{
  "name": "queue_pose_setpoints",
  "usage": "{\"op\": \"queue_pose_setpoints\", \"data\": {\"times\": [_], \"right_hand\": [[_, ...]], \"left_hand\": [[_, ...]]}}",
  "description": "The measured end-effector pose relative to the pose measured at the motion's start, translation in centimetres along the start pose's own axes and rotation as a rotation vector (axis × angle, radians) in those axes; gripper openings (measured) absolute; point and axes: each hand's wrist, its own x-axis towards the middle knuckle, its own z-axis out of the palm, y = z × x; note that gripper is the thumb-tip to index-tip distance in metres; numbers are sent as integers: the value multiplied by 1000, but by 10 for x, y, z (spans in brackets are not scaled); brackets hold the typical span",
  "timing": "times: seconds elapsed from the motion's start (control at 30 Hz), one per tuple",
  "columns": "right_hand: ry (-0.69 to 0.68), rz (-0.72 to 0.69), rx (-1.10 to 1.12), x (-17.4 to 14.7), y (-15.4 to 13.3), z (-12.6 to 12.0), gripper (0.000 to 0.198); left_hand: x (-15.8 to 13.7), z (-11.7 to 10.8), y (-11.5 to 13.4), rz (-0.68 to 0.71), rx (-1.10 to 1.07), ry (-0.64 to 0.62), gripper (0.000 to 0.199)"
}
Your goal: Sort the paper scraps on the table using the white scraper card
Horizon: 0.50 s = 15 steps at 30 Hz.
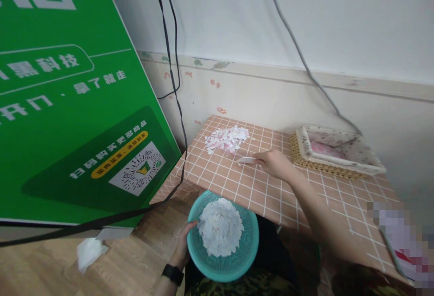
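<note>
The left hand (185,241) clamped a teal basket (223,274), the right hand (275,164) a white card (247,160).
Left thumb lay at the rim's nine o'clock, other fingers hidden; white flakes (222,228) were heaped inside. A scrap pile (226,138) lay at ten o'clock from the right hand, fingers closed round the card; a wicker basket (325,168) stood at three.

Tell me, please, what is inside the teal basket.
The teal basket holds a heap of pale flakes. Its inner wall shows around them, but the heap hides the bottom's middle and anything beneath.
</note>
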Motion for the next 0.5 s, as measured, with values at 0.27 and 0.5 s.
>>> {"op": "queue_pose_setpoints", "data": {"times": [0.27,0.5], "right_hand": [[-18,11,-145,-9,-25,-8,23],[-64,57,-168,-14,-53,-9,23]], "left_hand": [[14,-8,18,40,-36,15,23],[18,-4,24,35,-53,-35,19]]}}
